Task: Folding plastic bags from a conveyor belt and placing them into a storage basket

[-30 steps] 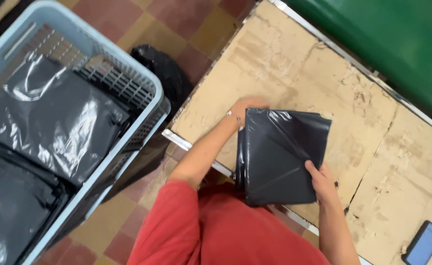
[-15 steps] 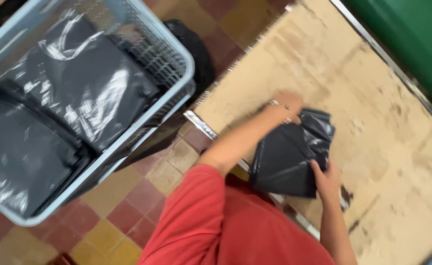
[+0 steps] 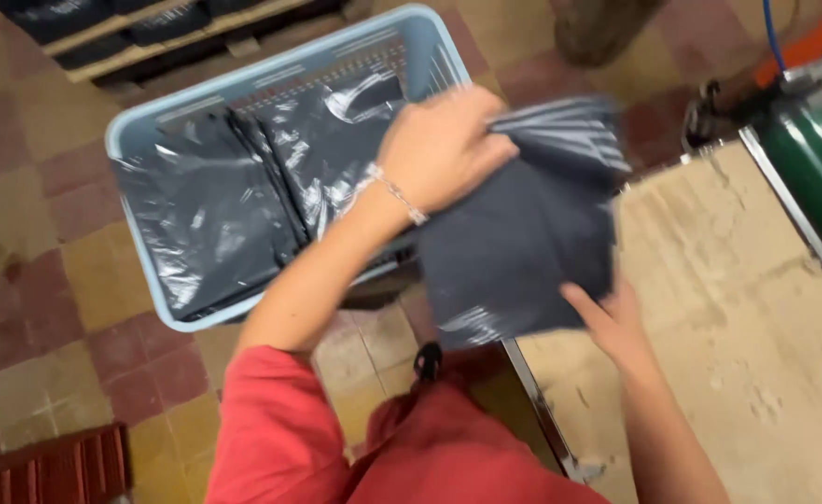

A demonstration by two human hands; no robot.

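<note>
Over the table's left edge: dark bag, top pinched in left hand, bottom clasped in right hand.

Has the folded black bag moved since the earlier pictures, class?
Yes. The bag, held by both hands, has left the middle of the cardboard-topped table and now overhangs its edge, towards the blue basket.

Red short sleeves; thin chain bracelet on left wrist.
</note>
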